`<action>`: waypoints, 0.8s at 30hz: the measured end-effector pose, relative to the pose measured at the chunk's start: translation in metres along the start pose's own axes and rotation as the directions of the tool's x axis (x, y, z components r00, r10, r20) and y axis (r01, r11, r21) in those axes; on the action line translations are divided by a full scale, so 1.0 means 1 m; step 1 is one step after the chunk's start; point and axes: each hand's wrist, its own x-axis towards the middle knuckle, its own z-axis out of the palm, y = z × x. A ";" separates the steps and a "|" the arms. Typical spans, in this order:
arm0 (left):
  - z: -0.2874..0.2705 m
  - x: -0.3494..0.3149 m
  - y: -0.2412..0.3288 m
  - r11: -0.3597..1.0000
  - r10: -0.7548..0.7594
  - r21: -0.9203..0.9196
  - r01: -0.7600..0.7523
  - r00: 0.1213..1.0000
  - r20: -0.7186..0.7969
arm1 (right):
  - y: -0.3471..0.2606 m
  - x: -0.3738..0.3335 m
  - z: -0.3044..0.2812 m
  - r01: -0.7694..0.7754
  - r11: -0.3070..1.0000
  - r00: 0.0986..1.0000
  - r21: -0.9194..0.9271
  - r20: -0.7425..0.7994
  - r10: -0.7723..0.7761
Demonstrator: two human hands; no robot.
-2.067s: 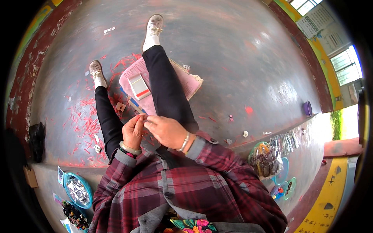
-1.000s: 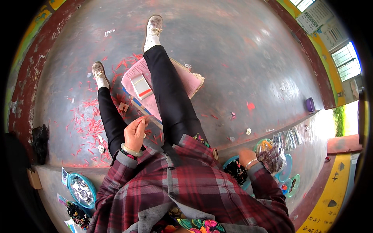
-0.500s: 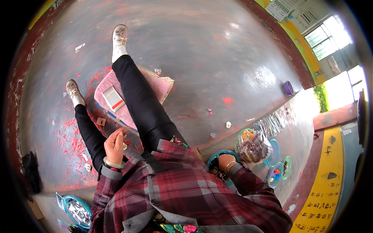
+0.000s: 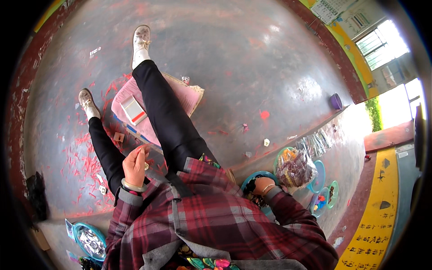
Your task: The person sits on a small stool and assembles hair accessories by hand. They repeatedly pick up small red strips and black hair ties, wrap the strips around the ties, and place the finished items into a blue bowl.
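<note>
My left hand (image 4: 134,167) is raised above my left thigh, thumb and fingers pinched together. A faint reddish strand seems to show at the fingertips, too fine to make out. My right hand (image 4: 263,185) reaches down into a blue basin (image 4: 248,178) at my right side, which holds small dark pieces. Its fingers are mostly hidden among them. Between my stretched legs lies a pink cloth or padded sheet (image 4: 181,92), partly under my right leg. A white box with a red band (image 4: 133,110) rests on it.
Red scraps (image 4: 83,164) litter the floor at left. Beside my right hand sit a clear bag of dark and yellow items (image 4: 294,172), a light blue basin (image 4: 319,176) and a green bowl (image 4: 333,194). A basin of silvery pieces (image 4: 90,240) stands at lower left; a purple bucket (image 4: 335,101) is farther right.
The view has shifted slightly. My left hand stays pinched at nearly the same place, and the thin strand that arced from its fingertips shows less clearly. My right hand remains in the basin.
</note>
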 end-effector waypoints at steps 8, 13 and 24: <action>-0.001 0.002 -0.002 1.000 -0.004 0.017 0.003 0.999 0.050 | 0.060 -0.007 -0.032 0.038 0.874 0.970 0.484 0.192 -0.149; 0.001 0.003 -0.004 1.000 -0.009 -0.012 0.009 0.998 0.067 | 0.088 -0.009 -0.035 -0.099 0.702 0.931 0.705 0.316 -0.185; 0.000 0.003 -0.007 0.999 0.043 0.016 -0.044 0.995 0.086 | 0.092 -0.018 -0.016 -0.130 0.972 0.968 0.198 0.237 0.081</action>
